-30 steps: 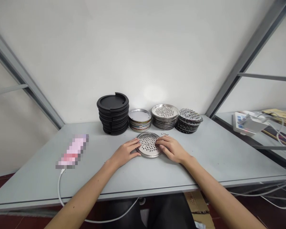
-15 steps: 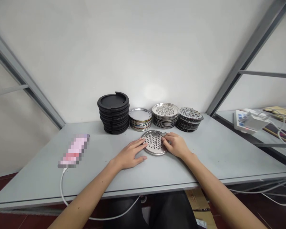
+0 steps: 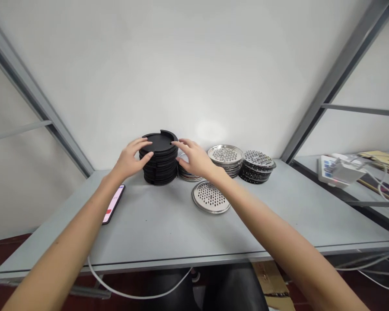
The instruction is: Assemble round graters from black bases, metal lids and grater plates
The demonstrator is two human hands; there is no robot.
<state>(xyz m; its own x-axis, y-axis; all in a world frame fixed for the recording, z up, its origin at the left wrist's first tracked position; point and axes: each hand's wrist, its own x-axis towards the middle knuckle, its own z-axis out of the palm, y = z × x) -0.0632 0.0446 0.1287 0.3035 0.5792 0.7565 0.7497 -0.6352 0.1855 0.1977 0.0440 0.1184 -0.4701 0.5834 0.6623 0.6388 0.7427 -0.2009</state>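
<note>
A stack of black round lids stands at the back of the grey table. My left hand is at the stack's left side, fingers spread and touching the top lid. My right hand is at its right side, fingers spread, fingertips at the top lid's edge. Neither hand has lifted anything. A perforated steel disc lies flat on the table in front, free of both hands.
Right of the black stack are a stack of shiny rings, a stack of perforated steel discs and a stack of darker perforated discs. A phone with a white cable lies at the left. A side shelf at the right holds a power strip.
Both hands left the perforated disc on the table and moved up and back to the black lid stack. The camera tilted slightly.
</note>
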